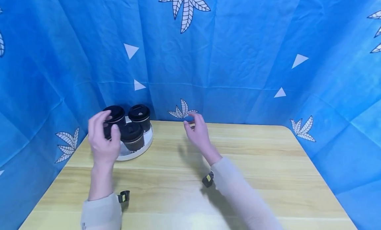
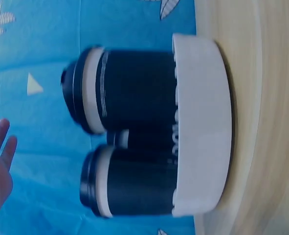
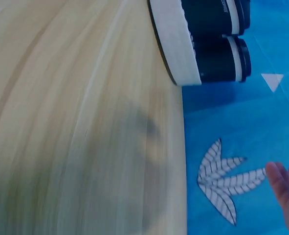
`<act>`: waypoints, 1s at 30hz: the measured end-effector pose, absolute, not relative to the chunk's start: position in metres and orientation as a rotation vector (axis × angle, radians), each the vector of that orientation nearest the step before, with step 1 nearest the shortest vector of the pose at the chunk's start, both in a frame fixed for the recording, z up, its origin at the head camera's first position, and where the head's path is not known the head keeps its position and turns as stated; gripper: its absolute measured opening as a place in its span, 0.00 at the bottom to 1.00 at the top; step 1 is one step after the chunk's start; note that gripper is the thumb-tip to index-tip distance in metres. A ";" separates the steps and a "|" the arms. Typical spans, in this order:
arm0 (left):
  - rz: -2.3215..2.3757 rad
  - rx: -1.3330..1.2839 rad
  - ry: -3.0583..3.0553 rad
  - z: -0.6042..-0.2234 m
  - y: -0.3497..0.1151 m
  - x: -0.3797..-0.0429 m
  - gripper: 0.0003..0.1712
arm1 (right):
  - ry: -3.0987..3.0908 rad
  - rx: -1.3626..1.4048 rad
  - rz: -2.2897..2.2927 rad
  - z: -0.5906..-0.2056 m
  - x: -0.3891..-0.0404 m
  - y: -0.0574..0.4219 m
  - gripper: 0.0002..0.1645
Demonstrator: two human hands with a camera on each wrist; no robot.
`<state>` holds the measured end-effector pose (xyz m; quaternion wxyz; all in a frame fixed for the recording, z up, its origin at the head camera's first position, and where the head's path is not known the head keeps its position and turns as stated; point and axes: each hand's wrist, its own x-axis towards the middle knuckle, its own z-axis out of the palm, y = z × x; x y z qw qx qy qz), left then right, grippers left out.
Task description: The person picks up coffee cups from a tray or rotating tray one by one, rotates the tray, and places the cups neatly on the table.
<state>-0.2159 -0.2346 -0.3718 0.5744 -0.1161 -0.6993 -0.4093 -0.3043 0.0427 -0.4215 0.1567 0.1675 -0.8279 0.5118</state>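
Observation:
Several black lidded cups stand close together in a round white tray (image 1: pixel 135 154) at the back left of the table. The front cup (image 1: pixel 133 136) and the back right cup (image 1: pixel 140 115) show best; my left hand partly covers those on the left. That hand (image 1: pixel 104 144) is raised before the tray's left side, thumb and fingers apart with nothing between them. In the left wrist view its fingers hang off to the side of the cup lids. My right hand (image 1: pixel 200 132) hovers over the back middle of the table, right of the tray, loosely bent and holding nothing.
The light wooden table (image 1: pixel 166 190) ends at a blue curtain (image 1: pixel 244 58) printed with white leaves and triangles, which hangs behind it and at both sides. Small black devices (image 1: pixel 208 179) are strapped at both sleeve cuffs.

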 end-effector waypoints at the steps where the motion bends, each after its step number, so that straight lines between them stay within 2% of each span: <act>1: -0.961 -0.236 -1.612 -0.368 -0.236 -0.213 0.28 | -2.372 0.467 1.489 -0.422 -0.306 0.037 0.27; 5: -0.985 -0.078 -1.561 -0.360 -0.248 -0.205 0.28 | -2.383 0.413 1.596 -0.426 -0.315 0.014 0.26; 10: -1.068 0.178 -1.660 -0.377 -0.286 -0.209 0.25 | -2.375 0.371 1.696 -0.438 -0.324 -0.009 0.26; 19: -1.322 0.684 -1.903 -0.400 -0.333 -0.216 0.30 | -2.476 0.274 1.810 -0.456 -0.329 -0.038 0.29; 24: -1.450 0.751 -2.148 -0.411 -0.344 -0.218 0.35 | -2.539 0.241 1.877 -0.466 -0.329 -0.052 0.31; 30: -1.474 0.743 -2.411 -0.427 -0.353 -0.220 0.34 | -2.613 0.229 1.976 -0.471 -0.323 -0.071 0.32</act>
